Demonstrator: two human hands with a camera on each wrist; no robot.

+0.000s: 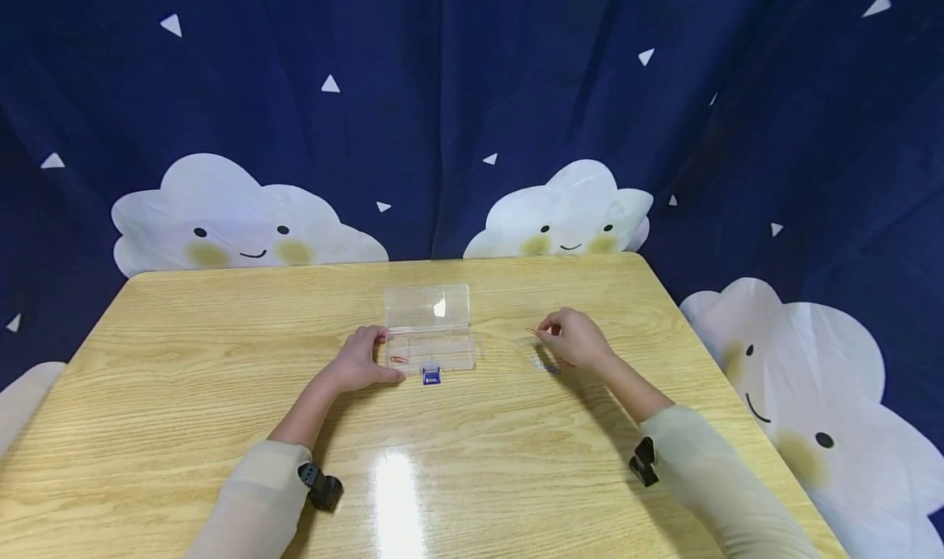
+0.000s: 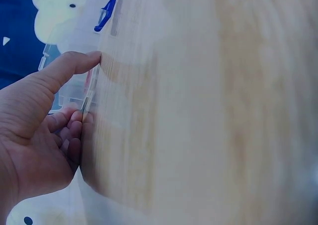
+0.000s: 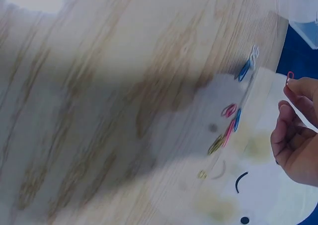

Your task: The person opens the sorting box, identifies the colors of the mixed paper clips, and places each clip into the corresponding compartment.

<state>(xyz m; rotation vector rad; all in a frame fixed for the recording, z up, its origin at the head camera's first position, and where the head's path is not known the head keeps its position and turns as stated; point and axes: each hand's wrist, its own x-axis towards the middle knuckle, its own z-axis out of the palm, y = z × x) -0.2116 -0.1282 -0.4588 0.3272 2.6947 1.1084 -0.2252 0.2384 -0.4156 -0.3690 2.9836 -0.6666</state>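
Note:
A clear plastic box (image 1: 431, 349) with inner dividers lies on the table, its lid (image 1: 426, 306) folded back and its blue latch (image 1: 431, 375) at the front. My left hand (image 1: 359, 361) holds the box by its left end, thumb at the front corner and fingers at the side. Inside the left compartment lies a red paper clip (image 1: 398, 360). Off to the right of the box, my right hand (image 1: 578, 339) pinches another red paper clip (image 3: 290, 76) between thumb and index finger, above the table. Beneath that hand lie several loose paper clips (image 3: 232, 120) in blue, pink, yellow and white.
The wooden table (image 1: 221, 362) reaches back to a dark blue curtain (image 1: 435, 92) with clouds and white triangles. A bright reflection shines on the tabletop near the front. Each sleeved wrist wears a small black camera, such as the left one (image 1: 321, 487).

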